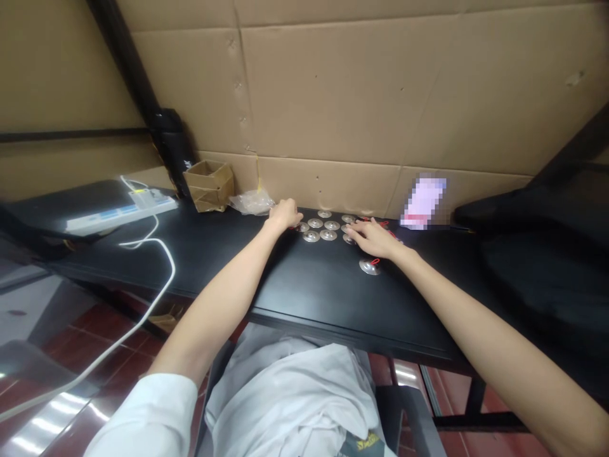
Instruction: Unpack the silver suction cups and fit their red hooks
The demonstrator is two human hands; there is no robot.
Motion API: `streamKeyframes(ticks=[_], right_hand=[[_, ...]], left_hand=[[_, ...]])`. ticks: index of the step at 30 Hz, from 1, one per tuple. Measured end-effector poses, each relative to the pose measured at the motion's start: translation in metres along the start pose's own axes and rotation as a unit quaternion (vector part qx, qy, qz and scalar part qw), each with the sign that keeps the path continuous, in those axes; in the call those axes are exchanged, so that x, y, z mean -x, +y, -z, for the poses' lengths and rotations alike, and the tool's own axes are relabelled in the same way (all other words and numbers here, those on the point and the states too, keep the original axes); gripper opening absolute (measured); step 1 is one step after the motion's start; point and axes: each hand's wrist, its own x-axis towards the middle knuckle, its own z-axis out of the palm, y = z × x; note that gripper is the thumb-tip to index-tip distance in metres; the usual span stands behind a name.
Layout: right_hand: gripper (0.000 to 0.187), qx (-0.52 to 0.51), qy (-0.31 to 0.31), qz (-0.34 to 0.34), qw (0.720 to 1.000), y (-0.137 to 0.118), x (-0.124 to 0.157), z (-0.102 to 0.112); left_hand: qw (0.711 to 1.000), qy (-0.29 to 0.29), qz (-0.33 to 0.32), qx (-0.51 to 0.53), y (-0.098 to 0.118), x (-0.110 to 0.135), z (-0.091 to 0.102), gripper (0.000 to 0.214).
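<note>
Several small silver metal cymbals [314, 223] with raised centres lie in a tight group on the black table [323, 298]. My left hand [285, 214] rests at the group's left side, curled down, its fingertips beside a cymbal [302, 227]. Whether it holds anything is hidden. My right hand [373, 238] lies with fingers spread at the group's right side, over a cymbal [349, 239] that it partly hides. Red cords [375, 223] run near those fingers. Just below that hand sits a separate cymbal [370, 267] with a red cord.
Behind the table stands a cardboard-covered wall [323, 82]. To the left are a small cardboard box [209, 185], a clear plastic bag [252, 203] and a white power strip [121, 212] with a white cable [162, 273]. A pixelated item [423, 203] and a black padded bag [537, 254] are on the right.
</note>
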Motion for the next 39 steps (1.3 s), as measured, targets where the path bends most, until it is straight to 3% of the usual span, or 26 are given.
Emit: streamKeyframes(ticks=[4, 9, 13, 17, 20, 24, 28, 33, 39], right_hand=[[0.049, 0.000, -0.021, -0.014, 1.000, 0.005, -0.003, 0.005], [0.059, 0.037, 0.033, -0.083, 0.995, 0.027, 0.001, 0.014], [0.056, 0.065, -0.018, -0.136, 0.988, 0.042, 0.005, 0.008], [0.052, 0.059, -0.035, -0.120, 0.990, 0.042, 0.005, 0.006], [0.051, 0.051, 0.001, -0.100, 0.994, 0.036, 0.005, 0.013], [0.049, -0.031, 0.108, -0.105, 0.988, 0.026, 0.003, 0.020], [0.043, -0.232, 0.199, -0.112, 0.945, 0.006, -0.001, 0.016], [0.046, -0.436, 0.185, -0.086, 0.876, -0.032, -0.002, 0.004], [0.055, -0.529, 0.198, -0.102, 0.819, -0.054, -0.001, 0.000]], left_hand=[[0.999, 0.015, -0.040, 0.018, 0.014, 0.005, -0.005, 0.021], [0.990, 0.009, -0.135, 0.048, 0.030, 0.013, -0.014, 0.011], [0.982, -0.013, -0.171, 0.073, 0.042, 0.020, -0.019, 0.008], [0.980, -0.004, -0.179, 0.083, 0.045, 0.021, -0.020, 0.011], [0.979, 0.012, -0.184, 0.091, 0.041, 0.018, -0.021, 0.013], [0.964, 0.044, -0.219, 0.141, 0.039, 0.014, -0.025, 0.015], [0.937, 0.051, -0.288, 0.189, 0.047, 0.016, -0.031, 0.017], [0.922, 0.040, -0.333, 0.193, 0.060, 0.027, -0.032, 0.022], [0.938, 0.067, -0.307, 0.146, 0.060, 0.033, -0.026, 0.019]])
